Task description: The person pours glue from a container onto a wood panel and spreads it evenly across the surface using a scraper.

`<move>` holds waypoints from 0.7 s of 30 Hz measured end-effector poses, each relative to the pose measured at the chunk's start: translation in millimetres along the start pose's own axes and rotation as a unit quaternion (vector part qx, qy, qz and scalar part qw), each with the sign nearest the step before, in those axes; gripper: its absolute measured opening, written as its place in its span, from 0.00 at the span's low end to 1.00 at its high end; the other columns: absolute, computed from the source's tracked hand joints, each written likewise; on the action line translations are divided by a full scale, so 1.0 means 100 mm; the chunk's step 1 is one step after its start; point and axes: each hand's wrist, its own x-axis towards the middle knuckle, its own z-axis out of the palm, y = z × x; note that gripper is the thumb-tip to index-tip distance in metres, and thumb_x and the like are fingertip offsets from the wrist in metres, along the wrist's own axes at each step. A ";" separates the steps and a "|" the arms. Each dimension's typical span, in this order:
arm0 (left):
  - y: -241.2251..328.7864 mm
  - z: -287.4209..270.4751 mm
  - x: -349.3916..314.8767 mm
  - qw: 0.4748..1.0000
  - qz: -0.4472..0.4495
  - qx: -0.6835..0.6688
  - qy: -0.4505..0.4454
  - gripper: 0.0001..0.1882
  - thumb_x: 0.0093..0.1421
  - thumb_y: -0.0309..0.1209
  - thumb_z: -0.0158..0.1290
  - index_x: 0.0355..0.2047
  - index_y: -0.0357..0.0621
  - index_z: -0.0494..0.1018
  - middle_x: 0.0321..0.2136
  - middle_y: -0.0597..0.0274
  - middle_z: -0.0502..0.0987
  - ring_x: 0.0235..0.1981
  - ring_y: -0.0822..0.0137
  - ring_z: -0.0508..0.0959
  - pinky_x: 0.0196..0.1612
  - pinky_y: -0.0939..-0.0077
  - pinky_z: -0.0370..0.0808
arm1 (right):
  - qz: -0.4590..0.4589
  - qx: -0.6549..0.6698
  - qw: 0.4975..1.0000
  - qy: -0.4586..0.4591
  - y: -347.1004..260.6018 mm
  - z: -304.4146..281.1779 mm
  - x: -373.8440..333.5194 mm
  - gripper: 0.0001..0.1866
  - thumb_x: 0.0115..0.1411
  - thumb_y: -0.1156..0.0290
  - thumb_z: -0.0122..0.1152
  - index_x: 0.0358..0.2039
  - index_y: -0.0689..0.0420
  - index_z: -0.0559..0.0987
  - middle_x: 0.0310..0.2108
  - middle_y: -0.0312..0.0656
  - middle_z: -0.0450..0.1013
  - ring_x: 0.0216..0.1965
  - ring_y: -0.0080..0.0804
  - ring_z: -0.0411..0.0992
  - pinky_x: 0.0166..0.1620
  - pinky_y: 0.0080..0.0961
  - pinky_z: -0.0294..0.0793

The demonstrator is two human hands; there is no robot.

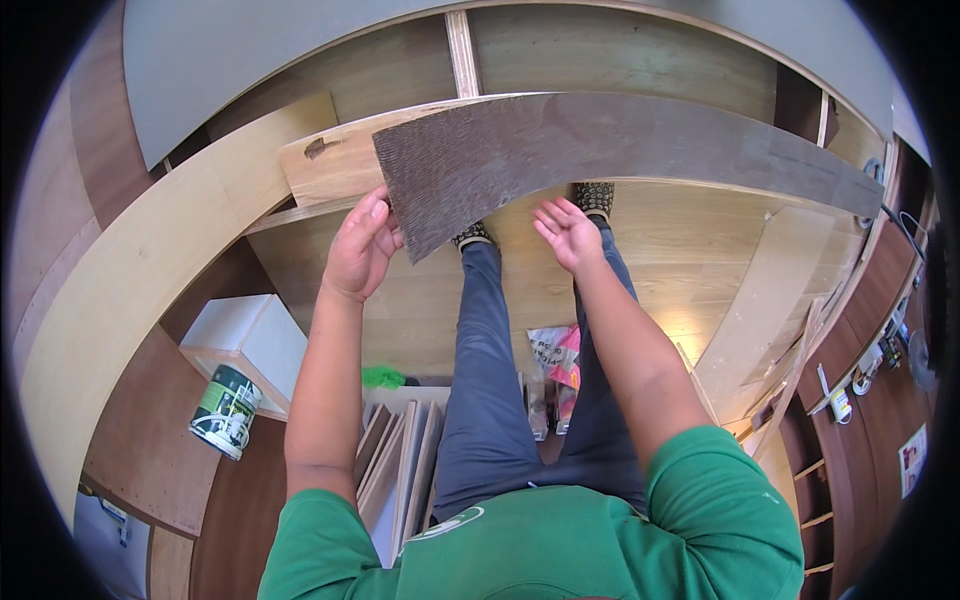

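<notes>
A long dark grey-brown strip point(620, 140), like a sheet of laminate with a ribbed left end, lies across a pale wooden board point(340, 165) in front of me. My left hand point(362, 248) is at the strip's near left end, its fingertips at the edge and partly hidden behind it. Just below the strip's near edge, my right hand point(570, 235) is held palm up with its fingers loosely apart. Nothing lies in that palm, and it looks separate from the strip.
A curved pale panel point(130, 270) sweeps along the left. Below it are a white box point(245, 340) and a green can point(226, 410). Several cut boards point(395, 460) stand by my legs. Loose boards point(765, 290) lean at right, near shelves with tools.
</notes>
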 end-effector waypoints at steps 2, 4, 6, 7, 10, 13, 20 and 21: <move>-0.04 0.03 0.03 1.000 0.003 -0.015 0.016 0.31 0.70 0.42 0.47 0.67 0.38 0.58 0.59 0.60 0.71 0.56 0.67 0.73 0.56 0.70 0.70 | -0.014 0.025 1.000 0.013 -0.16 -0.16 -0.09 0.32 0.64 0.82 0.39 0.69 0.65 0.52 0.67 0.62 0.56 0.66 0.60 0.59 0.66 0.52 0.65; -0.05 0.10 0.04 0.999 0.005 -0.015 0.043 0.31 0.70 0.42 0.46 0.68 0.40 0.56 0.60 0.60 0.69 0.58 0.67 0.71 0.58 0.70 0.69 | -0.034 0.058 0.997 0.026 -0.30 -0.29 -0.15 0.32 0.64 0.81 0.39 0.69 0.65 0.52 0.67 0.63 0.56 0.66 0.60 0.60 0.65 0.53 0.65; -0.05 0.19 0.05 0.999 0.011 -0.014 0.052 0.32 0.70 0.42 0.46 0.69 0.41 0.54 0.62 0.60 0.68 0.60 0.66 0.70 0.61 0.68 0.67 | -0.067 0.099 0.992 0.027 -0.45 -0.39 -0.14 0.31 0.65 0.76 0.39 0.69 0.65 0.53 0.66 0.63 0.57 0.66 0.61 0.59 0.66 0.55 0.63; -0.05 0.22 0.05 0.999 0.016 -0.014 0.047 0.32 0.70 0.42 0.46 0.70 0.41 0.54 0.63 0.59 0.67 0.62 0.65 0.69 0.62 0.67 0.66 | -0.085 0.120 0.989 0.028 -0.55 -0.41 -0.14 0.30 0.65 0.74 0.39 0.68 0.65 0.54 0.66 0.64 0.57 0.66 0.62 0.59 0.67 0.56 0.62; -0.01 0.33 0.01 0.999 0.027 -0.018 0.033 0.36 0.68 0.46 0.47 0.70 0.41 0.53 0.65 0.57 0.64 0.65 0.62 0.65 0.67 0.64 0.61 | -0.130 0.150 0.979 0.047 -0.79 -0.45 -0.09 0.29 0.68 0.68 0.38 0.67 0.65 0.54 0.67 0.65 0.54 0.67 0.65 0.57 0.68 0.59 0.58; 0.15 0.43 0.00 0.999 0.031 0.005 -0.011 0.40 0.64 0.48 0.50 0.70 0.41 0.54 0.66 0.55 0.63 0.66 0.59 0.64 0.68 0.62 0.59 | -0.145 0.182 0.970 0.070 -1.03 -0.44 -0.04 0.29 0.71 0.62 0.39 0.67 0.64 0.51 0.67 0.66 0.51 0.67 0.67 0.55 0.68 0.61 0.56; 0.47 0.95 0.16 0.992 0.016 0.128 0.014 0.57 0.47 0.49 0.60 0.73 0.44 0.46 0.67 0.54 0.60 0.67 0.57 0.62 0.69 0.63 0.56 | -0.141 0.198 0.965 0.098 -1.32 -0.34 -0.09 0.31 0.72 0.47 0.42 0.63 0.57 0.55 0.56 0.62 0.62 0.58 0.61 0.64 0.63 0.59 0.64; 0.52 1.00 0.19 0.991 0.013 0.133 0.004 0.58 0.47 0.49 0.60 0.74 0.45 0.44 0.67 0.54 0.59 0.67 0.56 0.61 0.69 0.63 0.56 | -0.143 0.193 0.966 0.097 -1.33 -0.35 -0.14 0.32 0.72 0.46 0.42 0.63 0.56 0.55 0.53 0.60 0.63 0.56 0.59 0.65 0.61 0.58 0.66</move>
